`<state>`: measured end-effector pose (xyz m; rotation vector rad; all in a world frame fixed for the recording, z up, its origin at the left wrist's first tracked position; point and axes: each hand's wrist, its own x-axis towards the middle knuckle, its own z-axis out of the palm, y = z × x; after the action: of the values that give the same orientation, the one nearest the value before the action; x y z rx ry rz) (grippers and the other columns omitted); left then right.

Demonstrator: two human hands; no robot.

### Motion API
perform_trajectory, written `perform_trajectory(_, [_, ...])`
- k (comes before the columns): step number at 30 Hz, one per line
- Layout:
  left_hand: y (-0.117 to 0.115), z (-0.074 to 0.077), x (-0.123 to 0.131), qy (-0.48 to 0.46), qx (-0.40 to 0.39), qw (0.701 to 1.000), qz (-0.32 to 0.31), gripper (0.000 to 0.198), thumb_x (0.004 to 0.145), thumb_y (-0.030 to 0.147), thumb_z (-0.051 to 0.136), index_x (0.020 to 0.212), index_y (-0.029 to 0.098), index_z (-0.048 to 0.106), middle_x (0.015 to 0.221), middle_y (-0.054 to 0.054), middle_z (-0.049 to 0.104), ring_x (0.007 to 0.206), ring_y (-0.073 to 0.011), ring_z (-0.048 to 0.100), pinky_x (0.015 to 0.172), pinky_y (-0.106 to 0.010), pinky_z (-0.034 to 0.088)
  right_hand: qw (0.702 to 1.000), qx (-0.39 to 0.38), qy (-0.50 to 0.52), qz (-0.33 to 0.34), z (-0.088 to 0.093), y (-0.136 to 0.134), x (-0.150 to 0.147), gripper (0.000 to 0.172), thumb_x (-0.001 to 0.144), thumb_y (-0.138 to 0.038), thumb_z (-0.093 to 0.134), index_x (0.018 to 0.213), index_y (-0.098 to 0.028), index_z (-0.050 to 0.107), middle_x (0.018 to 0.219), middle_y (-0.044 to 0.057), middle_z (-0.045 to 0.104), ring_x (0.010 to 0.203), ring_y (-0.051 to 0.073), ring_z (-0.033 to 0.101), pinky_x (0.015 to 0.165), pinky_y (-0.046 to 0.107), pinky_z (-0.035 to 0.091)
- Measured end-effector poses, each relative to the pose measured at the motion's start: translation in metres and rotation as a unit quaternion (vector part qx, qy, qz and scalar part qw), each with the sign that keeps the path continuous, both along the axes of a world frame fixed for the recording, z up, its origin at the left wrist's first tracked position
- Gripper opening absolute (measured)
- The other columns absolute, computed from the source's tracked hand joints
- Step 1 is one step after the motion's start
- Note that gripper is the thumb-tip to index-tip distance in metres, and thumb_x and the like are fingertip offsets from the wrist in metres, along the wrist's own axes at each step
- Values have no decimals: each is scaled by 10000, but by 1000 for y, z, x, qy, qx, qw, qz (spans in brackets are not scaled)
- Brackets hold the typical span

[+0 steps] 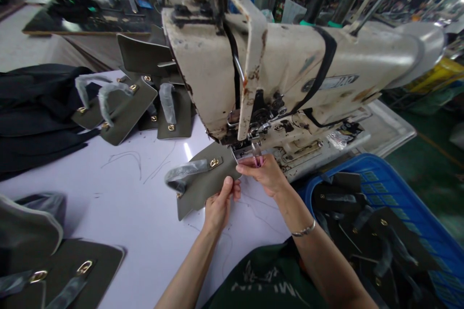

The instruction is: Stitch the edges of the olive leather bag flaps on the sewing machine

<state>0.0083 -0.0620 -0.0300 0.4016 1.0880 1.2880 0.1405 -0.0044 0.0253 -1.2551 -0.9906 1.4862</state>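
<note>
An olive-grey bag panel [203,181] lies partly under the sewing machine head [210,67], its handle [188,171] wrapped in clear plastic and fixed with gold hardware. My left hand [219,205] grips the panel's near edge, thumb on top and fingers curled beneath. My right hand [266,174] is closed at the panel's right corner, just in front of the needle area. In it sits a small metal tool with pink on it, apparently thread snips [257,157]. Its thumb and forefinger meet at the corner; whether they also pinch the panel or a thread is too small to tell.
More panels with wrapped handles [126,101] lie behind on the white table [145,203], and others [83,270] at the near left. Black fabric [39,111] is piled at the left. A blue basket [409,203] of panels stands at the right.
</note>
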Motion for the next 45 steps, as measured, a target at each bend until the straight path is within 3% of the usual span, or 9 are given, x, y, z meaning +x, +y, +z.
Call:
perform_trajectory(10, [-2, -3, 0, 69, 37, 997, -4, 402, 715, 552, 816, 800, 166, 741, 754, -78, 709, 619, -172, 595, 538, -289, 436, 999, -45, 12, 14, 3, -18, 5, 300, 679, -404, 835, 782, -126, 789, 691, 34, 673, 692, 145, 602, 686, 282, 489])
perform_trajectory(17, [-2, 2, 5, 60, 59, 996, 10, 366, 774, 503, 800, 722, 154, 706, 645, -26, 624, 580, -132, 520, 542, -262, 400, 978, 92, -186, 38, -4, -32, -3, 350, 882, -419, 670, 626, -182, 703, 605, 28, 659, 645, 155, 583, 650, 267, 431])
perform_trajectory(20, [-15, 14, -1, 98, 42, 988, -108, 485, 872, 596, 652, 700, 144, 695, 584, -44, 616, 522, -144, 531, 525, -274, 418, 980, 75, -182, 3, -10, -32, -8, 372, 866, -417, 678, 582, -177, 660, 558, 16, 619, 557, 129, 523, 578, 255, 381])
perform_trajectory(23, [-37, 29, -21, 225, 52, 944, -235, 540, 949, 606, 506, 726, 157, 706, 527, -48, 612, 448, -173, 550, 479, -299, 432, 992, 23, -127, -20, -17, -29, -10, 339, 796, -420, 734, 579, -170, 661, 554, 12, 600, 534, 117, 483, 548, 255, 352])
perform_trajectory(27, [-47, 40, -56, 579, 137, 801, -65, 362, 988, 463, 490, 968, 203, 741, 931, -101, 752, 880, -269, 707, 821, -395, 541, 997, -11, -65, -34, -17, -27, -12, 325, 719, -412, 769, 545, -162, 660, 531, 13, 576, 537, 112, 457, 540, 258, 322])
perform_trajectory(30, [-21, 37, -72, 679, 187, 705, -85, 448, 1018, 426, 395, 1298, 179, 642, 1387, -155, 618, 1341, -340, 516, 1127, -521, 386, 998, -27, -19, -53, -15, -26, -14, 313, 660, -401, 797, 527, -157, 656, 507, 11, 562, 521, 105, 439, 541, 263, 313])
perform_trajectory(34, [34, 37, -77, 688, 251, 667, -137, 541, 1022, 466, 398, 1474, 181, 482, 1526, -135, 490, 1469, -311, 352, 1210, -536, 262, 996, -55, 27, -60, -15, -25, -16, 301, 606, -389, 817, 522, -149, 657, 468, -7, 515, 486, 88, 381, 522, 266, 281])
perform_trajectory(37, [64, 52, -73, 710, 273, 627, -169, 511, 996, 528, 447, 1370, 209, 585, 1432, -112, 570, 1359, -316, 450, 1141, -512, 341, 995, -55, 45, -71, -18, -25, -18, 304, 595, -375, 820, 495, -155, 636, 460, -10, 503, 489, 89, 384, 534, 271, 307])
perform_trajectory(45, [79, 77, -69, 764, 244, 565, -196, 471, 931, 626, 490, 1043, 243, 741, 1150, -90, 691, 1123, -335, 530, 977, -500, 400, 994, -49, 48, -83, -22, -26, -22, 291, 599, -370, 820, 503, -152, 653, 471, -5, 527, 476, 84, 377, 530, 276, 331])
